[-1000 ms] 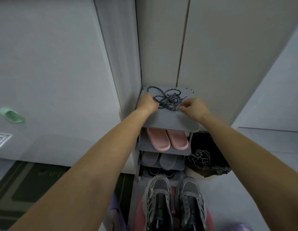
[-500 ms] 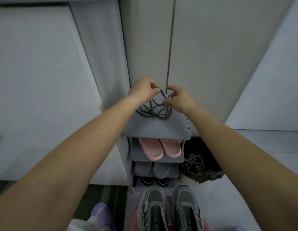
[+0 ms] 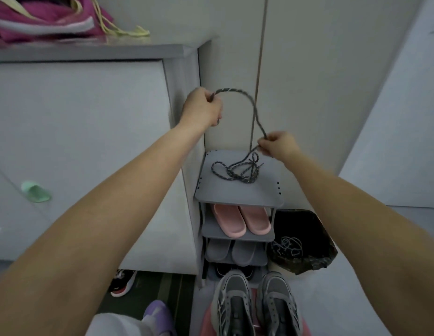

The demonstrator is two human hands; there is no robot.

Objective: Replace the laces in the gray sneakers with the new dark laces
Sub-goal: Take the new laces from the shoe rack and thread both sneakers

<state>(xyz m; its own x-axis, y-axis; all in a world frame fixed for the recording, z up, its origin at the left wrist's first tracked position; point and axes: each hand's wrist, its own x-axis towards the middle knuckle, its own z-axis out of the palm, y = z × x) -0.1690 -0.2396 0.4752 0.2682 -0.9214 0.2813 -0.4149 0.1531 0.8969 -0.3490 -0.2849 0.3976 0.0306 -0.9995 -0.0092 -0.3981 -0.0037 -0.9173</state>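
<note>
Cabinet [image 3: 184,76] left, wall [image 3: 308,93] behind, dark laces [image 3: 237,174] cluttering the rack top [image 3: 235,194].

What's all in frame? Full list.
dark laces: count unclear, speckled dark grey, tangled on rack top, one strand lifted
shoe rack: 1, grey, corner by wall
pink slippers: 2, pink, second shelf
grey slippers: 2, grey, third shelf
dark shoes: 2, black, bottom shelf, mostly hidden
gray sneakers: 2, grey-black, foreground below rack
bin bag: 1, black, right of rack
pale laces: count unclear, light grey, inside bag
black sneaker: 1, black-red-white, floor left of rack
purple shoe: 1, purple, bottom edge
green slipper: 1, mint, far left
cabinet: 1, white, left
pink fabric: 1, magenta, on cabinet
left hand: 1, grips raised strand end
right hand: 1, pinches strand above rack
</note>
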